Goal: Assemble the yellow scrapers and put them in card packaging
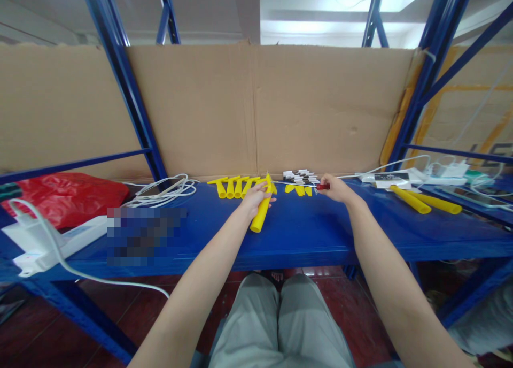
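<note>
Gripping a yellow tube (259,219), left fingers (261,188) crowd similar pieces (238,189); right fingers (329,179) pinch a red-handled tool (323,186) near white parts (298,173).

bare forearms (212,269); grey trousers (250,325), loose, softly creased; dark open-toed footwear (267,274), mostly hidden.

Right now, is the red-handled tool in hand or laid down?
In hand: the right hand grips the red-handled tool, its shaft pointing toward the yellow tube in the left hand.
</note>
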{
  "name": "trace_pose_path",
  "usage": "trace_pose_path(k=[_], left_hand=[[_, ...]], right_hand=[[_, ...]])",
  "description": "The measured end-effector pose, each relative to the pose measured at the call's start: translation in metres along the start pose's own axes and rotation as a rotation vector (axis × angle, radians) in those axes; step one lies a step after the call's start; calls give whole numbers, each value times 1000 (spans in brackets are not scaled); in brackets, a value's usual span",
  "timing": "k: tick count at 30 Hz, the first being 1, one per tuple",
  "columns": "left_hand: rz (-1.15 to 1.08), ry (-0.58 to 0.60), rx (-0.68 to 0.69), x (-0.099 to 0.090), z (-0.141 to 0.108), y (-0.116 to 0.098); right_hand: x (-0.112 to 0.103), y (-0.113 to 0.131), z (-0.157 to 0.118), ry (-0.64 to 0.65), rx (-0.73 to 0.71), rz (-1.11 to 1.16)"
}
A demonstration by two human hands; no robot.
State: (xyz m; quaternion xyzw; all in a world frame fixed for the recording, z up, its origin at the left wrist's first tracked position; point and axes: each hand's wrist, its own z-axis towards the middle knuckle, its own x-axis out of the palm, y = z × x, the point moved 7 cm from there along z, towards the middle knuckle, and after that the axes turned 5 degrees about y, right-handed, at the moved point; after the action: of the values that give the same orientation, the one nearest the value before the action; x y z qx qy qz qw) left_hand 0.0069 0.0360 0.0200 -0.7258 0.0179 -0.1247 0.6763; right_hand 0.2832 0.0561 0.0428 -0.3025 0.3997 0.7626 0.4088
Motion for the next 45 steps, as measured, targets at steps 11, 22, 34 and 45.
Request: trace_pose_path(k=[11,22,34,45], left_hand=[[-20,14,-6,-2,3,1],[-46,48,2,-1,4,1],[-38,39,-8,0,2,1],[73,-9,16,-2,2,1]], right_hand=[[3,-4,1,5,22,6],[1,-8,1,-17,20,1],[3,-6,1,-6,15,28],[1,3,-2,37,85,38]])
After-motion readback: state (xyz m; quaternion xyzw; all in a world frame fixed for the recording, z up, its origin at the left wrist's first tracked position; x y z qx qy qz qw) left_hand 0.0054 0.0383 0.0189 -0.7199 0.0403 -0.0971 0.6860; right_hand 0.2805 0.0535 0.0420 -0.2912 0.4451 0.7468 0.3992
